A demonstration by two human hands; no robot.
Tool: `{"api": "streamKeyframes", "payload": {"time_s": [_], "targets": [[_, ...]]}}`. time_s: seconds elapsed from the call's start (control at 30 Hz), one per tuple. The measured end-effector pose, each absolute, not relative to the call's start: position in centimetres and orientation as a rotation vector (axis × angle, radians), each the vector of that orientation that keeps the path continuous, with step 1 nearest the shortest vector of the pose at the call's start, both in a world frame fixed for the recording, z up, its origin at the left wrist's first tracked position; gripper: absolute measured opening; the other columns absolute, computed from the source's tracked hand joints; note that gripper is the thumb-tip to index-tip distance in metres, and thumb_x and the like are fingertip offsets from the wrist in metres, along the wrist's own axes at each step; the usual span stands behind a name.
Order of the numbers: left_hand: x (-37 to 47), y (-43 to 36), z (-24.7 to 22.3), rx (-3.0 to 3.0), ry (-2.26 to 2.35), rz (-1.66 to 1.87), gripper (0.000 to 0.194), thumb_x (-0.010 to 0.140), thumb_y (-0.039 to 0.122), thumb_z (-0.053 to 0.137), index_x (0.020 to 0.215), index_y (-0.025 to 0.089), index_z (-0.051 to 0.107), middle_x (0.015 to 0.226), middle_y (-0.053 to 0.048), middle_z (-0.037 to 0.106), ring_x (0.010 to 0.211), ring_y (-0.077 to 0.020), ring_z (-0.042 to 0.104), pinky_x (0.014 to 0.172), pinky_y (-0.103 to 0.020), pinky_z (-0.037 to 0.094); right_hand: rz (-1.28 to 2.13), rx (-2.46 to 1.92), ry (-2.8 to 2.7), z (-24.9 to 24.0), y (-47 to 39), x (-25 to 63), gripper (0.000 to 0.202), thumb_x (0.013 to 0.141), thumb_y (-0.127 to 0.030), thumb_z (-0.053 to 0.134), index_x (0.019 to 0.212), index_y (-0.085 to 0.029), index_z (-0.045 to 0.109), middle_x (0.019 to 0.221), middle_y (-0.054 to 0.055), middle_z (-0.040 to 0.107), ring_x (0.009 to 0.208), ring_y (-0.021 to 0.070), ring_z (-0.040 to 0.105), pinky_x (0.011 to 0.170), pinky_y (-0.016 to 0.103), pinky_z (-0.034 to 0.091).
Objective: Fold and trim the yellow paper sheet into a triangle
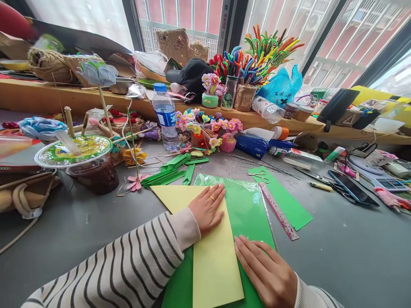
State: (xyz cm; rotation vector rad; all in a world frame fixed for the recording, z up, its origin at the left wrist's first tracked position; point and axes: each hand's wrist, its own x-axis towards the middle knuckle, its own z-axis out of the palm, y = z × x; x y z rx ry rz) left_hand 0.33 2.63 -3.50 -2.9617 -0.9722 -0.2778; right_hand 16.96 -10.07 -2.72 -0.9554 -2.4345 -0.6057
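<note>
A pale yellow sheet of paper (215,269), folded with a slanting left corner, lies on top of green paper in a clear plastic sleeve (247,209). My left hand (207,207) rests flat on the upper part of the yellow sheet, its fingers stretched out and a ring on one. Along the sheet's right edge lies my right hand (268,269), fingers extended side by side, the tips touching or close to that edge. Neither hand grips anything. My left sleeve covers part of the yellow and green paper.
Right of the sleeve lie a pink patterned ruler (278,211), a green strip (289,201) and small scissors (259,174). Folded green paper pieces (170,171), a water bottle (166,117) and a drink cup (93,167) stand or lie left. A phone (353,188) is far right.
</note>
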Motion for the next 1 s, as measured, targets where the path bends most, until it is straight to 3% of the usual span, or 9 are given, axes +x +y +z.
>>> {"api": "streamKeyframes", "payload": {"time_s": [0.23, 0.57, 1.0], "targets": [[0.3, 2.6, -3.4, -2.959, -0.974, -0.261, 0.053, 0.079, 0.035, 0.024, 0.123, 0.006, 0.027, 0.131, -0.012, 0.021, 0.120, -0.0210, 0.016, 0.097, -0.036, 0.016, -0.635, -0.893, -2.383, -3.2, -10.3, 16.6, 0.043, 0.080, -0.002, 0.020, 0.084, -0.004, 0.063, 0.087, 0.013, 0.064, 0.087, 0.0248, 0.056, 0.067, 0.035, 0.049], [0.4, 2.6, -3.4, -2.954, -0.975, -0.257, 0.054, 0.078, 0.035, 0.025, 0.123, 0.005, 0.027, 0.131, -0.013, 0.021, 0.120, -0.0218, 0.016, 0.097, -0.037, 0.016, -0.698, -0.878, -2.490, -2.1, -11.4, 16.5, 0.044, 0.079, 0.002, 0.020, 0.082, -0.006, 0.063, 0.085, 0.008, 0.066, 0.081, 0.0213, 0.060, 0.064, 0.030, 0.054], [0.4, 2.6, -3.4, -2.944, -0.990, -0.268, 0.052, 0.078, 0.034, 0.026, 0.123, 0.006, 0.027, 0.131, -0.013, 0.023, 0.120, -0.0217, 0.017, 0.097, -0.036, 0.016, -0.855, -0.850, -2.452, -2.3, -12.3, 16.1, 0.047, 0.083, 0.000, 0.020, 0.072, -0.011, 0.064, 0.073, -0.001, 0.068, 0.068, 0.0106, 0.062, 0.057, 0.021, 0.054]]}}
